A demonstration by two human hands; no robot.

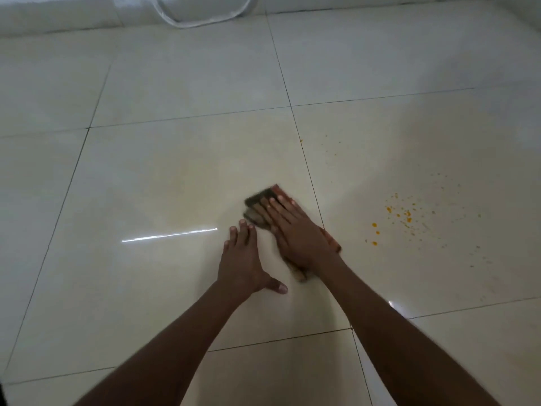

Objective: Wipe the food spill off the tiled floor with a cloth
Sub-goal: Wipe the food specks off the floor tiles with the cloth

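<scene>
A folded brown and reddish cloth (259, 205) lies flat on the cream tiled floor (164, 177), near a grout line. My right hand (295, 232) presses flat on top of the cloth, fingers stretched out and pointing away from me. My left hand (244, 259) rests palm down on the bare tile just left of the cloth, fingers spread, holding nothing. The food spill (401, 215) is a scatter of orange and yellow specks on the tile to the right of the cloth, apart from it. A few more specks (328, 142) lie farther back.
A white wall base runs along the far edge of the floor. A clear curved plastic object (202, 13) stands against it at the top centre. Bright light reflections streak the glossy tile left of my hands and near my right forearm.
</scene>
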